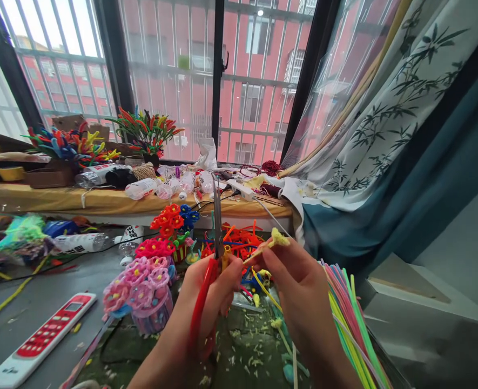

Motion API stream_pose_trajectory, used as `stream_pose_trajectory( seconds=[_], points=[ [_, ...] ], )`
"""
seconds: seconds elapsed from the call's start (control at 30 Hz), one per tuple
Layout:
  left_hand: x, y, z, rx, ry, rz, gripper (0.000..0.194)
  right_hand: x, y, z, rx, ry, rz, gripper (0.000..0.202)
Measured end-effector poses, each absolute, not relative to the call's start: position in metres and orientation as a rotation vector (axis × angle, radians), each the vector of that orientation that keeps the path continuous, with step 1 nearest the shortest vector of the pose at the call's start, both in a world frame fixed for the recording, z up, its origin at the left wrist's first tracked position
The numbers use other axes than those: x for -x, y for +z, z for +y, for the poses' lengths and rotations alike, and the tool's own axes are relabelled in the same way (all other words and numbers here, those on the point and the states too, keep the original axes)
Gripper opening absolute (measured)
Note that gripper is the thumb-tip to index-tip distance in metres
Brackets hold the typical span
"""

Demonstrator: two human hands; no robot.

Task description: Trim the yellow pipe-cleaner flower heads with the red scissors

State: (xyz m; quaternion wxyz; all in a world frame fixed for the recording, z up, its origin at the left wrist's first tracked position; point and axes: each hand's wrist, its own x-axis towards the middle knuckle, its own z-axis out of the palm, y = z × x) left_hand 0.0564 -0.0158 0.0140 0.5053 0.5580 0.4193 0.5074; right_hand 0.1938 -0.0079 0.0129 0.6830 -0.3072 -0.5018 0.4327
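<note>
My left hand (212,292) is closed around scissors (217,216) with red handles, their blades pointing up and away from me. A small golden-yellow piece (226,257) shows at its fingers; I cannot tell what it is. Just to the right, my right hand (299,292) pinches a pale yellow pipe cleaner (280,237) with a thick fuzzy end. Its thin end reaches the left fingertips. Below both hands, yellow fuzz clippings (247,346) are scattered over a dark green mat (230,373). Pink and purple pipe-cleaner flowers (141,281) stand in a pot left of my left hand.
A white and red remote control (40,340) lies at the left. Bundled pastel pipe cleaners (348,313) lie at the right, and red pieces (242,237) sit behind my hands. Bottles (141,188) and craft clutter line the windowsill (52,200). A curtain (344,227) hangs at the right.
</note>
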Motion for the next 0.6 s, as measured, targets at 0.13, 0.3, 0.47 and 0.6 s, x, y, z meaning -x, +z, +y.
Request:
stream_pose_trajectory(
  seconds=[0.13, 0.3, 0.47, 0.6],
  points=[
    [-0.056, 0.014, -0.013, -1.373, 1.26, 0.972, 0.038, -0.197, 0.014, -0.007, 0.703, 0.96, -1.132, 0.004],
    [-0.055, 0.016, -0.016, -1.374, 1.369, 1.061, 0.031, -0.2, 0.014, -0.006, 0.785, 1.029, -1.205, 0.009],
    [-0.058, 0.025, -0.019, -1.441, 1.356, 1.149, 0.029, -0.198, 0.012, -0.006, 0.849, 1.003, -1.21, 0.009],
    [-0.058, 0.03, -0.017, -1.468, 1.306, 1.207, 0.029, -0.198, 0.014, -0.007, 0.86, 0.973, -1.235, 0.009]
  ],
)
